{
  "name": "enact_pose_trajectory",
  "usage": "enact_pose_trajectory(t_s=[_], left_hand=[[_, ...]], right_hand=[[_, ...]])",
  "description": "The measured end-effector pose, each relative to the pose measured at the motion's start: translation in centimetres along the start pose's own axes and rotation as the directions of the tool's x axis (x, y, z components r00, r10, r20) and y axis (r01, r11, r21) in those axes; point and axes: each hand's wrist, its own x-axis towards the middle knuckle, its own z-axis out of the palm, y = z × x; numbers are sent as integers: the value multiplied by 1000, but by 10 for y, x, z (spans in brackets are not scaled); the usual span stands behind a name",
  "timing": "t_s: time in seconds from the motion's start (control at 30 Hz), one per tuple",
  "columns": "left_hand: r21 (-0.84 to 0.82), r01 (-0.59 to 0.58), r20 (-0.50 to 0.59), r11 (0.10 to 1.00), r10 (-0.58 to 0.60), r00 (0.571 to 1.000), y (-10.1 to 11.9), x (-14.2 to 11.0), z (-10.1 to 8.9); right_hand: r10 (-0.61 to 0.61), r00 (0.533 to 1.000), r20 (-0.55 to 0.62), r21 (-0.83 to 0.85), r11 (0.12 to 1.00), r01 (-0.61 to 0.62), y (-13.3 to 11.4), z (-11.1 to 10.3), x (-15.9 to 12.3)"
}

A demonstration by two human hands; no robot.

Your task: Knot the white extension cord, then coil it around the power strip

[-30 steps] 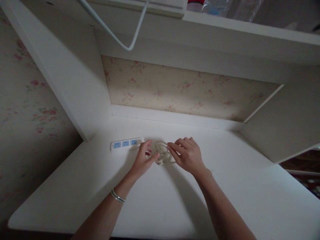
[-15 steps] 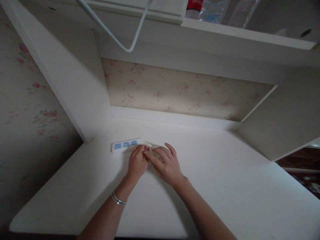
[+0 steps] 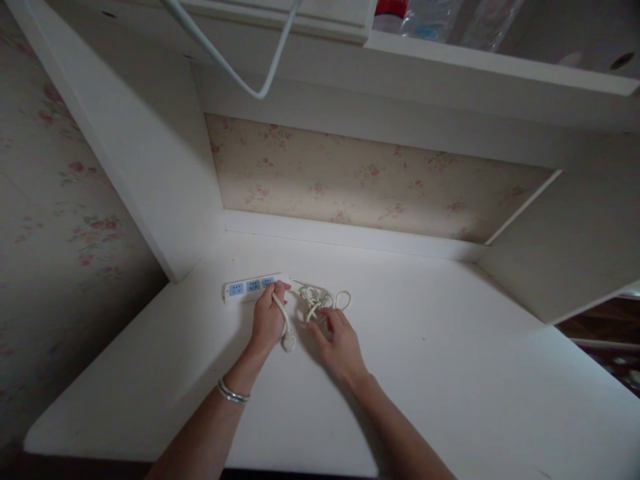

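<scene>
A white power strip [image 3: 243,295] with three blue socket panels lies on the desk, partly behind my left hand [image 3: 270,317]. That hand is closed around the end part of the strip's cream power cord [image 3: 280,307]. The plug [image 3: 289,342] hangs from it on a short length of cord, beside the palm. To the right, the remaining cord forms a loose tangle [image 3: 313,297] with a loop sticking out. My right hand [image 3: 343,347] is at the near side of this tangle, thumb and fingers bent around some of its strands.
The white desk [image 3: 450,387] has side panels left and right and a flowered wall [image 3: 370,180] behind. Overhead, a shelf [image 3: 495,63] holds clear plastic bottles [image 3: 430,17]. A pale bent rod or cable [image 3: 260,90] hangs down in front of it.
My hands were close together over the cord and have drawn apart. The plug and the cord tangle now show. My right hand has come down a little toward me.
</scene>
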Motion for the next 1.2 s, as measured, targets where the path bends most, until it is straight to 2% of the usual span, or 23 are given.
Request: enact_pose_trajectory(t_s=[0.17, 0.23, 0.33, 0.4, 0.47, 0.53, 0.6, 0.7, 0.8, 0.87, 0.9, 0.97, 1.03, 1.13, 1.2], left_hand=[[-23, -111, 65, 994, 113, 992, -11, 3, 5], [-6, -138, 117, 990, 138, 983, -13, 4, 6], [15, -115, 235, 993, 108, 966, -13, 4, 9], [-14, -38, 285, 999, 40, 958, -11, 2, 10], [-103, 110, 329, 989, -70, 942, -9, -1, 10], [-193, 275, 393, 942, -182, 901, -6, -3, 10], [-248, 390, 438, 887, -256, 862, -4, -3, 8], [-316, 493, 458, 811, -325, 827, 2, -1, 4], [-309, 587, 536, 748, -374, 757, 11, -2, 1], [-275, 598, 594, 753, -356, 721, 18, -6, 0], [-261, 581, 609, 771, -335, 718, 20, -9, 0], [-231, 518, 606, 824, -294, 739, 20, -14, 2], [-188, 437, 550, 880, -274, 789, 16, -15, 4], [-43, 266, 374, 963, -232, 898, 0, -9, 7], [148, 95, 256, 984, -131, 958, -12, -2, 6]], right_hand=[[-68, 993, -95, -79, 995, 61, 22, 1, 12], [-48, 991, -126, -104, 994, 35, 35, -4, 19], [38, 985, -171, -134, 989, -61, 53, -12, 29], [109, 973, -201, -113, 985, -134, 64, -15, 35], [155, 958, -240, -49, 984, -171, 73, -17, 41], [186, 942, -280, 47, 983, -180, 80, -16, 45], [250, 926, -282, 199, 960, -198, 84, -16, 47], [394, 888, -236, 480, 842, -246, 86, -15, 49], [491, 851, -187, 677, 692, -250, 86, -16, 48], [514, 846, -143, 750, 614, -246, 85, -17, 47], [511, 851, -122, 777, 583, -238, 84, -17, 47], [481, 872, -90, 816, 538, -213, 82, -18, 46], [442, 893, -80, 829, 527, -186, 80, -18, 45], [408, 909, -86, 825, 541, -165, 77, -18, 44], [396, 913, -95, 824, 546, -151, 74, -17, 43]])
